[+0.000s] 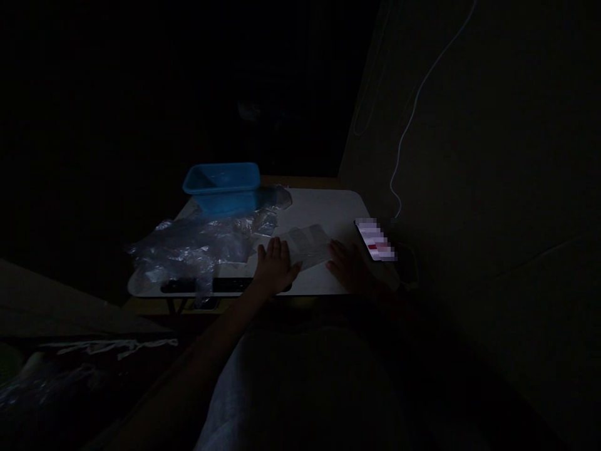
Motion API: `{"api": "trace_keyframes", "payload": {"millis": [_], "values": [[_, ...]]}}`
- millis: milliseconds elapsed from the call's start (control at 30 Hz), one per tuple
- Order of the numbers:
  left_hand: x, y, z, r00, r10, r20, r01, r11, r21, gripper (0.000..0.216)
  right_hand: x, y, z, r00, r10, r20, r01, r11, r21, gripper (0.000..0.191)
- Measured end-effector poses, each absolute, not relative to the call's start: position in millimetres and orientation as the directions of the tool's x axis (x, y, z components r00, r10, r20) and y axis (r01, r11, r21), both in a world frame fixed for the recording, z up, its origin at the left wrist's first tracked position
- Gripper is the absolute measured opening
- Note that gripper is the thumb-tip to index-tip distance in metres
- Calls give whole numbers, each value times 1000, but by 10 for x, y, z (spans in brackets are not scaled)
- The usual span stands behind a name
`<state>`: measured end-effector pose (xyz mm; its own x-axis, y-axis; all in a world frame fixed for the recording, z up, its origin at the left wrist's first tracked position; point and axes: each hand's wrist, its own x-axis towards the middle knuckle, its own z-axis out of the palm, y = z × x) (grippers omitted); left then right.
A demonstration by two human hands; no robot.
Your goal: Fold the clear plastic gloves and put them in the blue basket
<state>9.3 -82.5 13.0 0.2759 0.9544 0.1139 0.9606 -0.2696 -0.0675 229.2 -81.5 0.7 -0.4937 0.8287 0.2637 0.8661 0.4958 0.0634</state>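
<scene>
A clear plastic bag point(307, 243) lies flat on the white table point(323, 203), between my two hands. My left hand point(275, 266) rests palm down at the bag's left edge, its fingers stretched forward. On the other side, my right hand point(348, 266) lies with fingers spread at the bag's right edge; the dim light blurs its outline. Left of my left hand is a crumpled heap of clear plastic point(201, 241), partly over the table's near edge.
A blue plastic basin point(225, 191) stands at the back left of the table. A lit phone point(375, 240) lies at the right edge, near a white cable point(413, 106) hanging along the wall. A dark slotted strip point(230, 285) runs along the near edge. The surroundings are very dark.
</scene>
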Motion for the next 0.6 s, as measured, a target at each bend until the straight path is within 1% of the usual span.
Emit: {"api": "trace_keyframes", "payload": {"millis": [133,167,300,400,600], "values": [[100,-827,141,264,959,100,964,-259,-57,73,2253,-811,38,-434,855,284,898,435,62,47],[102,-828,144,260,960,101,965,-255,-60,72,2203,-815,54,-444,851,279,893,447,55,48],[109,-830,150,254,962,102,966,-247,-69,71,1948,-841,102,-582,777,240,803,595,22,48],[111,-831,152,252,963,98,967,-246,-64,70,1848,-842,97,-619,751,232,773,634,10,49],[113,-832,147,253,963,94,967,-248,-60,72,2080,-754,44,-533,806,257,838,546,28,48]]}}
